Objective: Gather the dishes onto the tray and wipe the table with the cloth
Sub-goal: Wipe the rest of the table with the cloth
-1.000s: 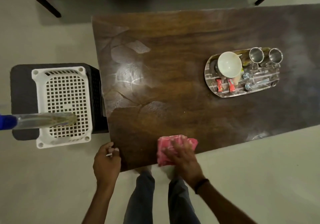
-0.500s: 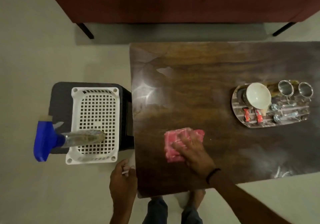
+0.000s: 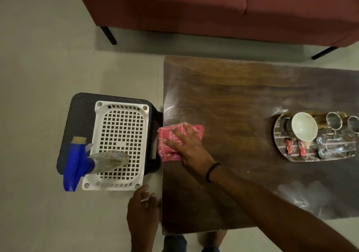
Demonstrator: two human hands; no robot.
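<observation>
Over on the left, a spray bottle (image 3: 93,160) with a blue trigger head leans in a white plastic basket (image 3: 118,146), its clear body lying across the grid floor. The basket sits on a dark stool (image 3: 77,119) that stands just beside the left end of the wooden table (image 3: 233,100).

Below the basket, near the table's front left corner, the person's left hand (image 3: 142,211) hangs with the fingers loosely curled; a small pale thing shows between the fingertips, but I cannot tell what it is or whether it is really gripped. The hand is close against the table edge.

Next comes the pink checked cloth (image 3: 171,142), crumpled flat at the very left edge of the table, one side hanging slightly past it toward the stool. The right hand (image 3: 188,144) lies on top of it, fingers spread wide and pressing down, palm flat rather than gripping. A dark band circles that wrist, and the forearm crosses the table from the lower right.

Well apart, at the right end of the table, is an oval tray (image 3: 279,146). On it sit a white bowl (image 3: 304,126), two metal cups (image 3: 334,119) side by side, two small red packets (image 3: 295,148) and some spoons (image 3: 330,150).

Behind the table stands a dark red sofa (image 3: 213,6).
</observation>
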